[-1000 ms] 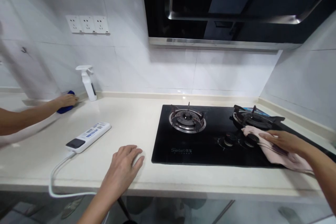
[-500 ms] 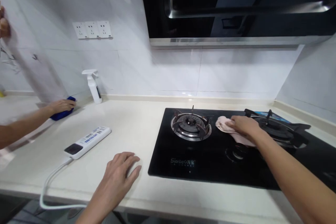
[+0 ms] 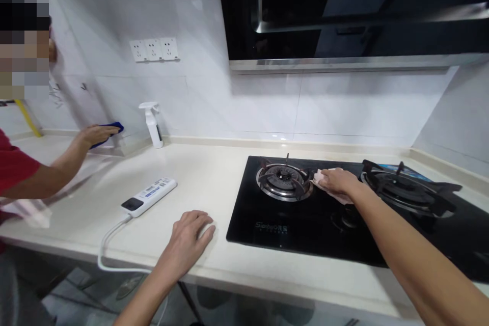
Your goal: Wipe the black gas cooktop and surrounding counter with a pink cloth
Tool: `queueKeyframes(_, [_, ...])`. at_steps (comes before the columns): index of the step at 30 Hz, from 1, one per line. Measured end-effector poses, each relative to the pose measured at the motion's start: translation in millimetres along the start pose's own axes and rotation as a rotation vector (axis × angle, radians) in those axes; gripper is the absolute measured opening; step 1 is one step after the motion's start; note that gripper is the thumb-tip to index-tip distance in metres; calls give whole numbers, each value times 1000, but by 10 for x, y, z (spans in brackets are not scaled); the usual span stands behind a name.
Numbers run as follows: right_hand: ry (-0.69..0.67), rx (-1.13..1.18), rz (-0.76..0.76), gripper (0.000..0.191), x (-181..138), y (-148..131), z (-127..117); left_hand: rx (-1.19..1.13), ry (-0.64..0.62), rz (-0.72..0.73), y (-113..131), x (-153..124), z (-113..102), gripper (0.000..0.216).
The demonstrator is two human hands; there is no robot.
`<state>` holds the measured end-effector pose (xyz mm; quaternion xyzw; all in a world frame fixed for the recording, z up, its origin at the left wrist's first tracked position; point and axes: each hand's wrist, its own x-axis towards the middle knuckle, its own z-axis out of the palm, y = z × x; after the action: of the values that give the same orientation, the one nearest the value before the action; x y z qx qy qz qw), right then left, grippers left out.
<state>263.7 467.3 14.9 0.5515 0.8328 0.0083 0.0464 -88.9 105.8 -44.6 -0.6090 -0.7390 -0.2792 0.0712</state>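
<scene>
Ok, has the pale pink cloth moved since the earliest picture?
Yes: the pale pink cloth has moved left, now close beside the round metal-rimmed left burner.

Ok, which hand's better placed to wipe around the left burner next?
Probably your right hand: it holds the pink cloth beside that burner; your left hand is empty on the counter.

The right hand point(image 3: 338, 181) has carried the pink cloth point(image 3: 336, 195) off the right knob — its forearm now hides that knob — and has come just beside the left burner point(image 3: 284, 182), the cloth bunched beneath it. Far to that hand's left, a co-worker's hand point(image 3: 95, 135) has raised the blue cloth point(image 3: 118, 125); a red sleeve point(image 3: 15, 165) has appeared.
</scene>
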Motion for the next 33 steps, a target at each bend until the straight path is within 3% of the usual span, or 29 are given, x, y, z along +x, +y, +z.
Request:
queueKeyframes(7, [14, 3, -6, 47, -469, -132, 40, -10, -20, -13, 26, -20, 15, 23])
queueKeyframes(19, [108, -43, -165, 44, -925, -422, 119, -34, -32, -12, 64, -42, 1, 19])
queueKeyframes(27, [235, -69, -286, 36, -1243, -648, 225, -35, -32, -9, 69, -44, 4, 18])
queueKeyframes(33, [404, 23, -338, 27, -1658, -999, 341, -17, -42, -7, 48, -38, 20, 20])
